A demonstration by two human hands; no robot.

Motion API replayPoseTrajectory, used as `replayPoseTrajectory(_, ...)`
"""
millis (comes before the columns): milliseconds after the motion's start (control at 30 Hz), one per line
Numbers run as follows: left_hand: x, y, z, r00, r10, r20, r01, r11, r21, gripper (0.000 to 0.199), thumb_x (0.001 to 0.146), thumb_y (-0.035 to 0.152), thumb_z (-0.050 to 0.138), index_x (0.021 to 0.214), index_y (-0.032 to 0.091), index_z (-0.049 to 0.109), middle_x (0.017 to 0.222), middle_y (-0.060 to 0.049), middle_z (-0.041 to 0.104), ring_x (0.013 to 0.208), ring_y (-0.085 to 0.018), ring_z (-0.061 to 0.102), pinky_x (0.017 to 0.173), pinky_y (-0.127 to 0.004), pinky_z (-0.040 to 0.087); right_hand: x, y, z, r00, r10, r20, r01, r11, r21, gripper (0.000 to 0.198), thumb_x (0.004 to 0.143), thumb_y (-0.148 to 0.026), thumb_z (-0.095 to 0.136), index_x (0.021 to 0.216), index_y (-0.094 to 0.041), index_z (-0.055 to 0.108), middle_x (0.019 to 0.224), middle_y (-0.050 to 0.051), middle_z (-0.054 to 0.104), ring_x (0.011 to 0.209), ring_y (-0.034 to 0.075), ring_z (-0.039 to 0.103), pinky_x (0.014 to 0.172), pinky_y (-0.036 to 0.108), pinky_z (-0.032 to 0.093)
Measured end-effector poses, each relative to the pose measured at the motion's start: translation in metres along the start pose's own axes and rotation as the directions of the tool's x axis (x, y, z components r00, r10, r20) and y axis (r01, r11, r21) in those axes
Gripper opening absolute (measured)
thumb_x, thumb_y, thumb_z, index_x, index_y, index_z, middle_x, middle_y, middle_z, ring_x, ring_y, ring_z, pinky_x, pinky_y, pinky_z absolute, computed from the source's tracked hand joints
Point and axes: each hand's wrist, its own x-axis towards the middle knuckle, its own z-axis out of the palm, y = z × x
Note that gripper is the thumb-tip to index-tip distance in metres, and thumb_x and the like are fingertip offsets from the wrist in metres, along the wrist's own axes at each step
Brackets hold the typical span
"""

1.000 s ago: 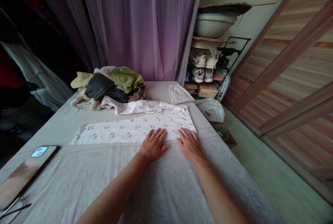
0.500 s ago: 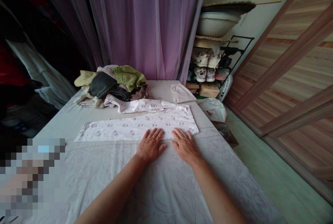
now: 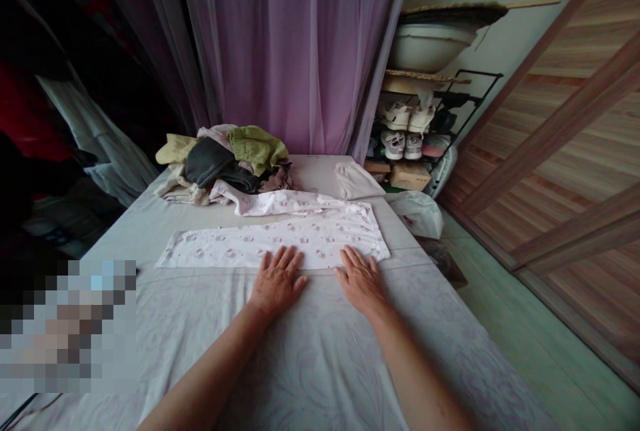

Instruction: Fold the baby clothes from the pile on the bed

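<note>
White cotton w/ small pink print: a garment [image 3: 280,244] lies flat on the pale bed sheet [image 3: 320,357], spread out long, running from just ahead of both hands off toward the left. Left hand [image 3: 277,282] is flat, palm down, fingers spread & straight, not gripping anything; fingertips lie on the garment's near hem, palm on the sheet just behind it. Right hand [image 3: 361,279] same: open, flat, palm down, fingertips touching the near hem close to the garment's right end, heel of the hand on the sheet. The two hands sit side by side w/ a gap of bare hem btwn them. Directly beyond the garment, further from the hands, a second piece in the same print [image 3: 280,202] lies crumpled, touching the flat one's far edge. Beyond the left hand & to its left, at the far end of the bed, a heap of clothes [image 3: 225,164]: olive-green piece on top, dark grey one beside it, pale yellow & beige ones at the left. Beyond the right hand, a small folded white piece [image 3: 356,181] lies alone near the far right corner of the bed. Well to the left of the left hand, a pixelated patch hides whatever lies on the sheet there. Behind the bed hangs a purple sheer curtain [image 3: 295,51]. Off to the right of the right hand, past the bed edge: a white plastic bag [image 3: 420,212] on the floor, a black shoe rack [image 3: 425,131] w/ sneakers, a white basin [image 3: 430,44] on top, & a wood-panel wall [image 3: 565,151].
</note>
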Motion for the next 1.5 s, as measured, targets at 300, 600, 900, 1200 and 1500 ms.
replayPoseTrajectory(300,-0.022,-0.047,-0.022,0.981,-0.195,0.000,0.194,0.978,0.081,0.055,0.096,0.053,0.036,0.144,0.026,0.046,0.154,-0.008,0.040,0.143,-0.031,0.033,0.115,-0.058,0.025,-0.008,0.028,0.002,0.970,0.237,-0.052,-0.243,0.952,-0.187,0.050,0.098,-0.039,0.031,0.140,-0.017,0.050,0.151,0.015,0.042,0.137,0.029,0.038,0.108,0.060,0.026)
replayPoseTrajectory(600,-0.054,-0.126,-0.049,0.872,-0.489,-0.027,0.486,0.858,0.167,0.057,0.098,0.050,0.028,0.145,0.023,0.044,0.155,-0.010,0.038,0.145,-0.031,0.029,0.115,-0.058,0.023,-0.009,0.030,0.006,0.985,0.170,-0.023,-0.171,0.962,-0.214,0.047,0.097,-0.037,0.031,0.138,-0.026,0.053,0.150,0.008,0.045,0.136,0.024,0.040,0.109,0.057,0.027)
replayPoseTrajectory(900,-0.067,-0.185,-0.055,0.779,-0.619,-0.100,0.627,0.765,0.146,0.052,0.099,0.044,0.028,0.142,0.023,0.047,0.152,-0.010,0.042,0.141,-0.029,0.035,0.112,-0.053,0.030,-0.011,0.033,0.008,0.992,0.088,-0.092,-0.106,0.973,-0.207,0.047,0.097,-0.035,0.029,0.134,-0.023,0.056,0.145,0.010,0.051,0.131,0.025,0.046,0.108,0.055,0.029)
replayPoseTrajectory(1200,-0.035,-0.239,-0.085,0.656,-0.755,0.010,0.754,0.656,0.039,0.049,0.095,0.031,0.037,0.140,0.017,0.050,0.127,-0.010,0.066,0.115,-0.025,0.062,0.090,-0.030,0.048,-0.010,0.043,0.018,0.982,-0.008,-0.190,-0.026,0.984,-0.178,0.043,0.096,-0.036,0.034,0.123,-0.023,0.064,0.133,0.010,0.061,0.122,0.024,0.054,0.100,0.044,0.038)
replayPoseTrajectory(1500,-0.016,-0.259,-0.098,0.648,-0.752,0.124,0.751,0.657,0.067,0.035,0.084,0.046,0.054,0.106,0.025,0.071,0.109,-0.005,0.074,0.096,-0.024,0.068,0.066,-0.025,0.047,-0.010,0.049,0.024,0.975,-0.023,-0.221,-0.015,0.986,-0.167,0.044,0.094,-0.039,0.032,0.122,-0.026,0.064,0.133,0.009,0.061,0.123,0.025,0.053,0.098,0.043,0.039)
